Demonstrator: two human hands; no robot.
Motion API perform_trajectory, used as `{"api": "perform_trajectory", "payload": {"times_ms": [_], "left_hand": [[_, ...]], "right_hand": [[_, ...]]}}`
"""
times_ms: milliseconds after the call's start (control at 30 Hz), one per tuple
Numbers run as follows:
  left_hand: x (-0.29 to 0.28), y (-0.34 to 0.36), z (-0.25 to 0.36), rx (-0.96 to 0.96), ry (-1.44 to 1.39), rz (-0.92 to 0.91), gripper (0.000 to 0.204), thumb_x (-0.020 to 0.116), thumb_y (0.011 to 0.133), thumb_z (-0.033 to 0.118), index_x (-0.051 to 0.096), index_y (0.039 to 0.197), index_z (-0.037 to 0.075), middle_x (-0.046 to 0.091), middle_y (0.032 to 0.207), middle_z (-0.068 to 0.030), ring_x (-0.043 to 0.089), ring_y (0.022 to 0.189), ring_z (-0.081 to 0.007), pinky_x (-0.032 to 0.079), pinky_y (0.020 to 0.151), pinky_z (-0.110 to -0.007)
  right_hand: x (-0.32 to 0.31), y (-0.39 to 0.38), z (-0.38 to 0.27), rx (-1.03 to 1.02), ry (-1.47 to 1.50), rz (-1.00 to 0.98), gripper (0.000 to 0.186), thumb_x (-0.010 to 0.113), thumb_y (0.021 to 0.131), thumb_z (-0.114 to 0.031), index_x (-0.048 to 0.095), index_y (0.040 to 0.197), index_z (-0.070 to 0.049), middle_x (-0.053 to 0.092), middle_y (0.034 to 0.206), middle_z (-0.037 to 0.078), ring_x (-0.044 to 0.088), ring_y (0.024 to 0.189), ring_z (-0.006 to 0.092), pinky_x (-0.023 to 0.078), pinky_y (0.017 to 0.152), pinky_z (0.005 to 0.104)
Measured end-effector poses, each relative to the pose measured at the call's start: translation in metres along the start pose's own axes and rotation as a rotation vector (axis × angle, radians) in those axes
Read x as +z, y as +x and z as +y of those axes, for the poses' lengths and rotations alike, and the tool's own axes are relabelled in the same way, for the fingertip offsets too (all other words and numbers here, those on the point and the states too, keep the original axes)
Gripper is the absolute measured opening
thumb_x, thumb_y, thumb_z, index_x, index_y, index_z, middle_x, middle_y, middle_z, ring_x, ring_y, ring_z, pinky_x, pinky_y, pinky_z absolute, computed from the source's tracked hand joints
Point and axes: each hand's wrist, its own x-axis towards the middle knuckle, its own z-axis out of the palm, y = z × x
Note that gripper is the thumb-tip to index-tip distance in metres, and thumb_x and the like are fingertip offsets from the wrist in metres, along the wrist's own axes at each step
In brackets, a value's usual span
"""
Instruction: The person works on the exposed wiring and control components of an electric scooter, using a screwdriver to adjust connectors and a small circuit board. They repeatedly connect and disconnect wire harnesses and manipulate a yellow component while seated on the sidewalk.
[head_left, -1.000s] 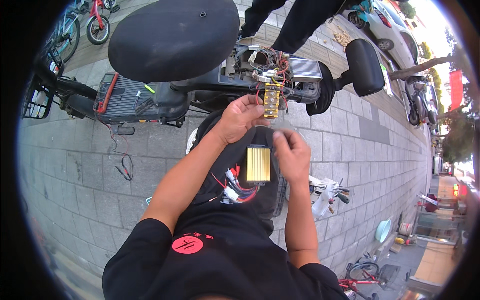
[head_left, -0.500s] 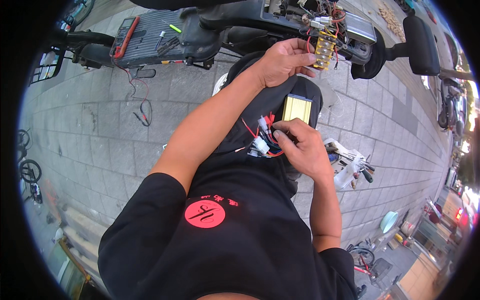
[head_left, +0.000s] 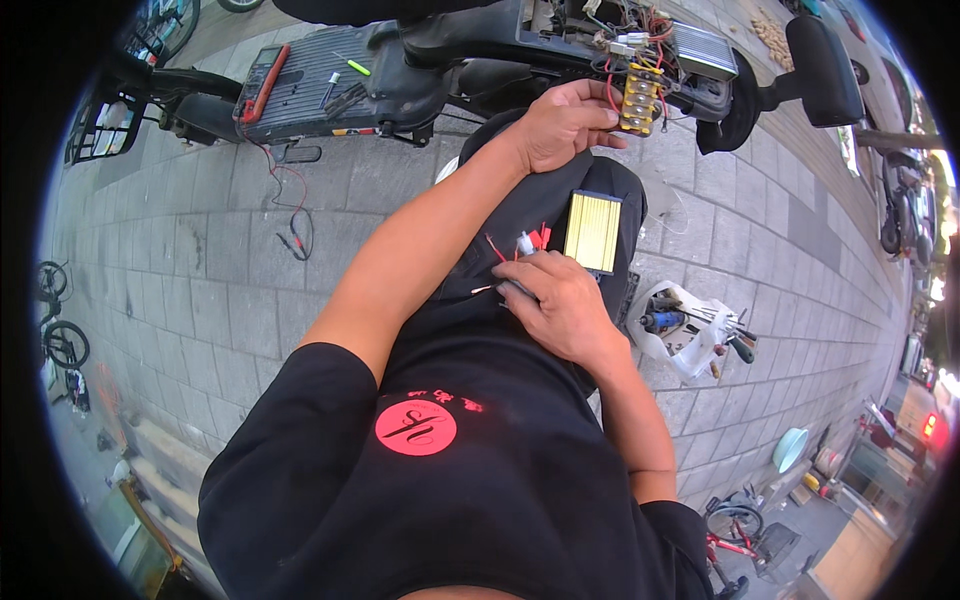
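With fingers bent round its near-left edge, my left hand (head_left: pixel 565 130) holds a yellow terminal block (head_left: pixel 640 98) carrying a row of metal screw contacts. Thin wires run from the block up into the open scooter body (head_left: pixel 585 45). On my lap lies a gold-coloured finned controller box (head_left: pixel 593 232). My right hand (head_left: pixel 560 305) is closed over the bundle of wires beside that box and covers most of it. Red and white connectors (head_left: pixel 530 241) stick out above the fingers, and a few loose wire ends show to their left.
A silver finned box (head_left: pixel 703 50) sits in the scooter body. On the footboard (head_left: pixel 325 60) lie a red multimeter (head_left: pixel 265 82) and a green pen-like tool (head_left: pixel 358 67). Probe leads (head_left: pixel 292 240) hang to the pavement. A white bag of tools (head_left: pixel 690 335) stands to my right.
My right hand has moved left and slightly down, from beside the gold box onto the wire bundle, uncovering the box's lower part. My left hand still holds the terminal block.
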Motion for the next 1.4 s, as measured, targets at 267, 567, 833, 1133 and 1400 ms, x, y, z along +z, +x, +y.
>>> {"api": "perform_trajectory", "payload": {"times_ms": [267,567,833,1133,1400], "left_hand": [[0.003,-0.004,0.005,-0.003,-0.031,-0.015,0.025,0.064,0.099,0.001,0.062,0.122,0.007,0.072,0.125,-0.0129,0.071,0.118,-0.0286,0.060,0.098,-0.042],[0.008,-0.004,0.008,-0.008,-0.055,-0.020,0.034,0.066,0.096,0.000,0.061,0.129,0.005,0.072,0.128,-0.0144,0.072,0.118,-0.0286,0.059,0.097,-0.039],[0.006,-0.008,0.011,0.021,0.005,0.047,0.035,0.069,0.095,0.001,0.060,0.129,0.003,0.072,0.125,-0.0130,0.073,0.112,-0.0255,0.058,0.088,-0.035],[0.054,-0.037,0.033,0.172,0.931,0.356,0.042,0.077,0.095,0.012,0.059,0.131,0.000,0.072,0.114,-0.0131,0.073,0.091,-0.0185,0.059,0.073,-0.032],[0.083,-0.057,0.096,0.742,1.638,-0.261,0.033,0.082,0.088,0.011,0.072,0.119,0.007,0.072,0.108,-0.0092,0.074,0.089,-0.0264,0.062,0.074,-0.036]], "right_hand": [[-0.036,-0.015,0.010,0.366,0.791,0.376,0.017,0.072,0.096,0.002,0.076,0.113,0.005,0.068,0.096,0.006,0.063,0.069,0.0098,0.050,0.058,0.0230],[-0.082,0.022,0.025,0.414,1.143,0.821,0.028,0.068,0.103,-0.011,0.063,0.124,0.006,0.067,0.095,0.011,0.054,0.053,0.0094,0.039,0.040,0.0223],[-0.102,0.042,0.042,0.570,1.066,0.582,0.023,0.068,0.103,-0.012,0.067,0.121,0.003,0.061,0.082,0.003,0.047,0.051,0.0055,0.034,0.038,0.0212],[-0.109,0.046,0.033,0.596,1.019,0.537,0.024,0.065,0.106,-0.019,0.069,0.115,0.002,0.060,0.079,0.002,0.045,0.048,0.0056,0.032,0.037,0.0224],[-0.103,0.040,0.028,0.582,1.133,0.429,0.017,0.064,0.106,-0.018,0.069,0.105,-0.002,0.059,0.077,-0.001,0.042,0.045,0.0040,0.030,0.037,0.0224]]}}
